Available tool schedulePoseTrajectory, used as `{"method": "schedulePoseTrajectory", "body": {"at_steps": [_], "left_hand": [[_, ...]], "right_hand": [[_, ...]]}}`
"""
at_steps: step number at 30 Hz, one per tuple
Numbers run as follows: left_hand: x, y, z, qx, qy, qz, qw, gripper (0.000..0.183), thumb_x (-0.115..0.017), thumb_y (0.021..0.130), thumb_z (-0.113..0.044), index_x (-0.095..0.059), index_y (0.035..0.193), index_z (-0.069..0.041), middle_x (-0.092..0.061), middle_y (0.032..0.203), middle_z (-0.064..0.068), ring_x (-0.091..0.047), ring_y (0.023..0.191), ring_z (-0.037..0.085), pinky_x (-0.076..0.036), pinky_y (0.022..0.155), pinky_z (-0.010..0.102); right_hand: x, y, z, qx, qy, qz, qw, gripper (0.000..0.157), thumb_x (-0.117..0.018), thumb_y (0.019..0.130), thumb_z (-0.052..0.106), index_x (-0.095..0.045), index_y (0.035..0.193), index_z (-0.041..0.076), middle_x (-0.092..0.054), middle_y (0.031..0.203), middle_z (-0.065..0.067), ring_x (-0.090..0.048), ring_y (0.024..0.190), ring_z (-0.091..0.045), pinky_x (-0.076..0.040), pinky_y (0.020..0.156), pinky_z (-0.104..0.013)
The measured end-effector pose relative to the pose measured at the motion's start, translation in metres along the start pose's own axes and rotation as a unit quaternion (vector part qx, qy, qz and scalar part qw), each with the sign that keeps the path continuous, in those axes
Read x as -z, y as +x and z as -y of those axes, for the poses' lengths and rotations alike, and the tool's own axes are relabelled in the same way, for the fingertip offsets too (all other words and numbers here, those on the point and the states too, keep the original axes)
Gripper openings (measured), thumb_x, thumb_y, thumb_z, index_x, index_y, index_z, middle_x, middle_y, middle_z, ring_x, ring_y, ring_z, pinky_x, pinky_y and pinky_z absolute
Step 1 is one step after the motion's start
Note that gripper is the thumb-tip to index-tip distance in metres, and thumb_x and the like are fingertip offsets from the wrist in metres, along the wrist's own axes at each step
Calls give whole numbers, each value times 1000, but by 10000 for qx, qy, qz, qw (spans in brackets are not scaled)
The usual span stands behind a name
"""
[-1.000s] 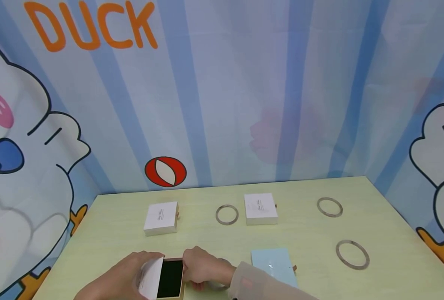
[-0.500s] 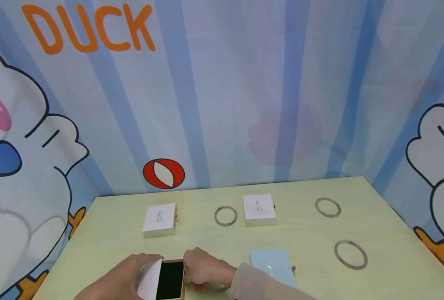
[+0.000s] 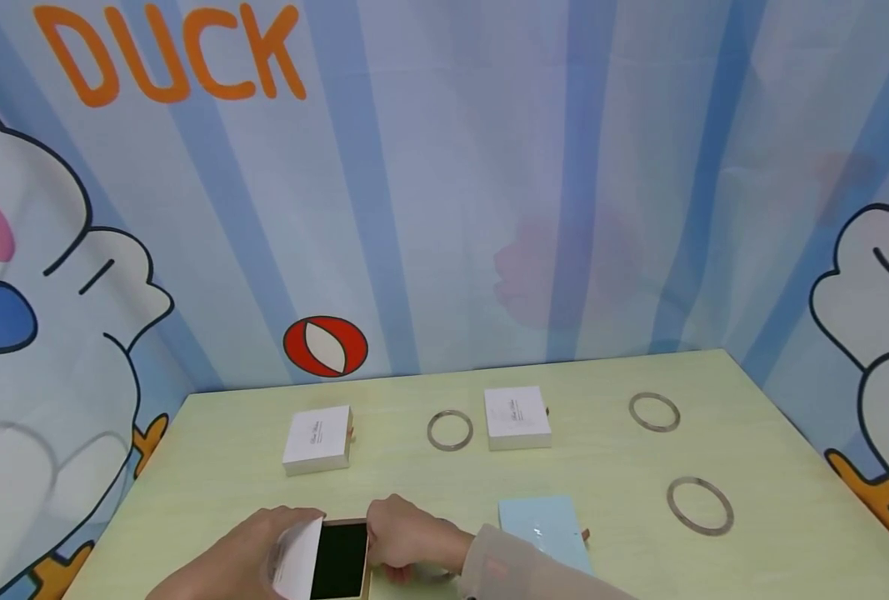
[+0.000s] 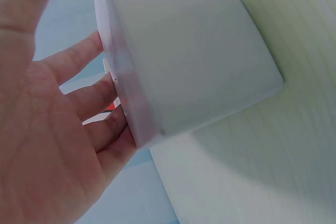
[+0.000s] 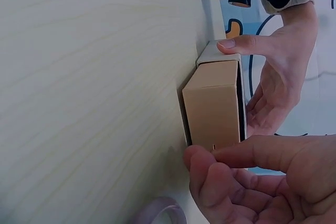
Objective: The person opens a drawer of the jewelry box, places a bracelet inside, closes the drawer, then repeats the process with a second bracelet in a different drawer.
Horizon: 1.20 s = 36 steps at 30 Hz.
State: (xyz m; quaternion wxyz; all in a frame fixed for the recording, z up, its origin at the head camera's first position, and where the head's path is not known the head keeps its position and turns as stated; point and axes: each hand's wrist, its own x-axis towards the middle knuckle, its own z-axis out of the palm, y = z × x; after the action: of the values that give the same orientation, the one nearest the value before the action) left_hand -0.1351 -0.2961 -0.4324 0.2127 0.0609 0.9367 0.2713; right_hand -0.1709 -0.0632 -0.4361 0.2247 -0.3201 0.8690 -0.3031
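In the head view a white drawer-style gift box (image 3: 294, 567) lies at the near edge, its tray (image 3: 341, 560) slid partly out to show a dark lining. My left hand (image 3: 242, 550) grips the box's white sleeve, thumb on one side and fingers along the other; the left wrist view shows the fingertips against the sleeve (image 4: 194, 51). At the tray's tan end (image 5: 212, 111), my right hand (image 5: 262, 182) pinches with thumb and forefinger; what they pinch is mostly hidden. A bangle (image 5: 157, 207) lies on the table beside the right hand.
Two closed white boxes (image 3: 318, 440) (image 3: 517, 421) stand toward the back of the table. Between them lies a bangle (image 3: 431, 433), with two more bangles (image 3: 634, 412) (image 3: 672, 504) at the right. A light blue box (image 3: 545, 529) sits beyond the right forearm.
The head view has shifted slightly. A little more of the tray's dark lining shows between my hands. Both hands keep their hold, and the other boxes and bangles stay put.
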Motion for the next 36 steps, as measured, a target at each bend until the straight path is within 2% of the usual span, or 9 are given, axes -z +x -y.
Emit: {"method": "schedulePoseTrajectory", "body": {"at_steps": [8, 15, 26, 36], "left_hand": [[-1, 0, 3, 7, 22, 54, 10000, 112, -94, 46, -62, -54, 141, -18, -53, 132, 11, -51, 105, 30, -54, 82, 59], [-2, 0, 4, -132, -59, -9, 9999, 112, -94, 48, -61, -53, 142, -17, -53, 134, 11, -51, 107, 29, -53, 83, 61], [-3, -2, 0, -16, 38, -79, 10000, 111, -93, 47, -63, -53, 142, -21, -52, 135, 9, -51, 107, 28, -52, 84, 62], [-1, -4, -1, -57, -104, -89, 9999, 112, -93, 48, -62, -53, 143, -20, -52, 131, 9, -50, 105, 29, -56, 80, 56]], "right_hand": [[-1, -1, 0, -1, -96, 44, 9999, 39, -64, 86, -6, -56, 49, 4, -51, 39, 3, -48, 31, -9, -42, 36, -18], [-1, -2, 0, -27, -93, 29, 9999, 40, -64, 85, -6, -54, 49, 5, -50, 38, 3, -47, 30, -8, -42, 35, -18], [-1, -3, -1, -59, -35, 18, 10000, 40, -65, 86, -5, -56, 49, 5, -51, 39, 2, -47, 30, -9, -42, 36, -18], [-1, -2, -3, -160, -36, 17, 9999, 38, -65, 86, -5, -56, 50, 3, -53, 40, 1, -49, 31, -10, -42, 36, -18]]}}
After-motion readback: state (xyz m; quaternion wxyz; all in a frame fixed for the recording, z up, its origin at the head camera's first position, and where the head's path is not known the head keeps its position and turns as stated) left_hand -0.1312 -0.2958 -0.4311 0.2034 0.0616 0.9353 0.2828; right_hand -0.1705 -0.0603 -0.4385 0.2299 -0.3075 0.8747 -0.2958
